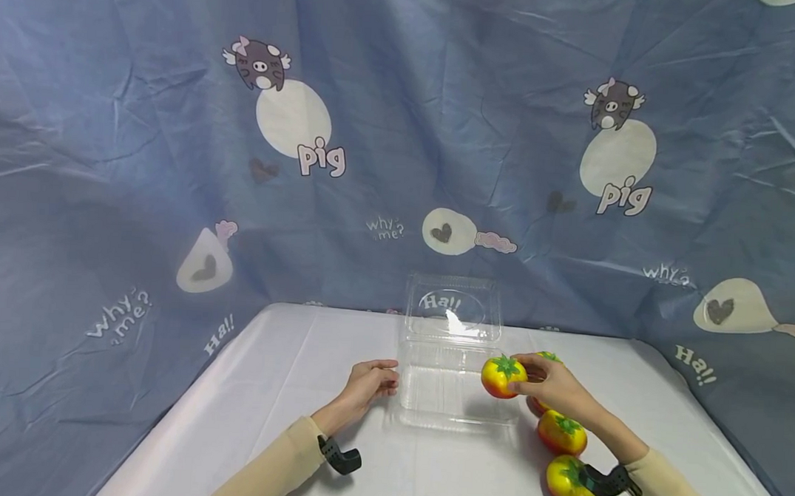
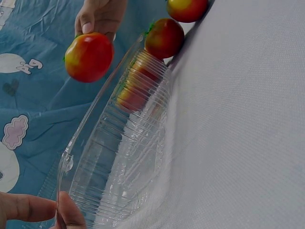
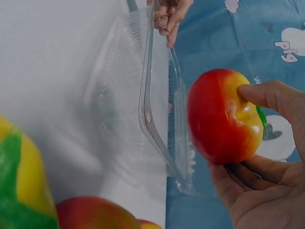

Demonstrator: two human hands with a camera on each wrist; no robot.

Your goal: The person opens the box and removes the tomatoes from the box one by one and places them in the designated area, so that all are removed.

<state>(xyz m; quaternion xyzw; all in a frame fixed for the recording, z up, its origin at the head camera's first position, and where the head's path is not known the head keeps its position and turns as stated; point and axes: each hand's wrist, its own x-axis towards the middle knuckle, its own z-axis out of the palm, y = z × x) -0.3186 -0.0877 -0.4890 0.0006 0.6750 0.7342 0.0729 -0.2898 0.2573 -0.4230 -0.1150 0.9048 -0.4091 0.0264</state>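
A clear plastic clamshell box [image 1: 456, 421] stands on the table with its lid [image 1: 455, 308] raised at the back. At its left side, my left hand [image 1: 368, 383] pinches the rim between thumb and finger, as the left wrist view shows. My right hand [image 1: 551, 384] grips a red-and-yellow persimmon [image 1: 501, 376] with a green leafy top, raised at the box's right side. The thumb presses on one side of the persimmon [image 3: 224, 117], with fingers beneath it in the right wrist view. Inside the box [image 2: 128, 157] I see no fruit.
Several similar persimmons [image 1: 562, 433] form a row right of the box, the nearest persimmon [image 1: 572, 483] lying below my right wrist; the farther ones are partly hidden by my right hand. A blue printed cloth [image 1: 403, 130] hangs behind the white-covered table [image 1: 314, 333].
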